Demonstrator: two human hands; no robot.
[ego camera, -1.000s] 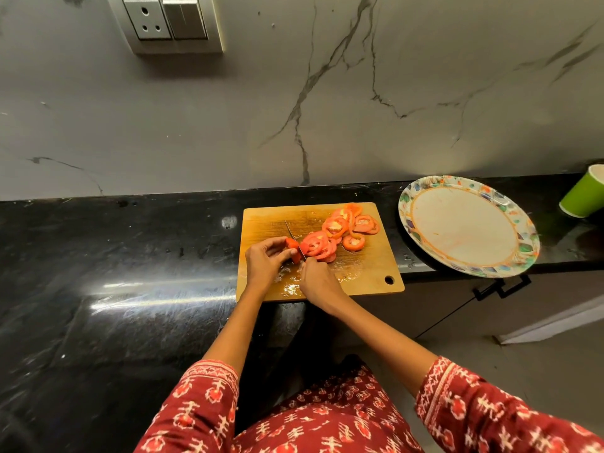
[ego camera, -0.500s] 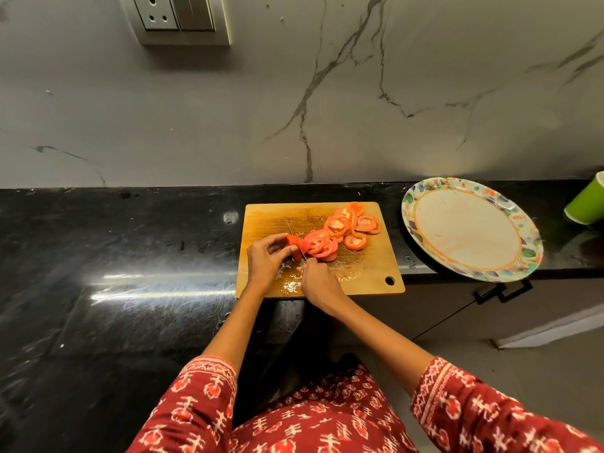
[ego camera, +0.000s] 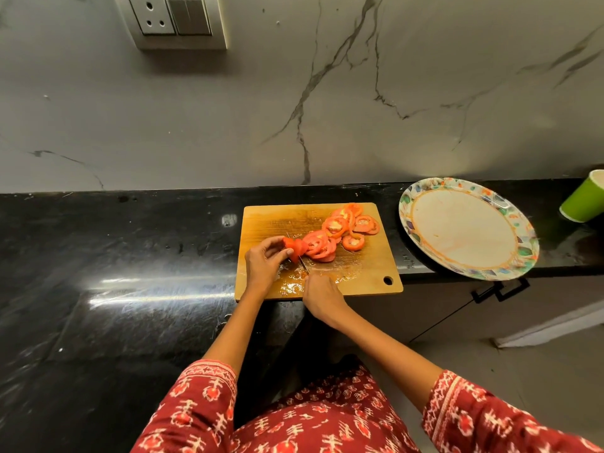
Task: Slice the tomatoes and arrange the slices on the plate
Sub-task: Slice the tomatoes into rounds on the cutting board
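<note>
Held the last tomato piece on the wooden cutting board with the left hand, fingers curled closed around its left end. Gripped the knife in the right hand, fingers wrapped shut on a handle mostly hidden under them, the thin blade running up beside the tomato piece. Lay fanned across the board's right half, overlapping, the cut slices; stood bare of slices just beside the board's right edge, the floral-rimmed plate. Looked soft, wet and slippery, judging by the juice and seeds pooled on the board near the hands; likely to tear or spill if pinched hard, so best lifted by the firmer skin edge or from beneath. Showed no readable brand, label or writing anywhere, including the green cup at far right.
</note>
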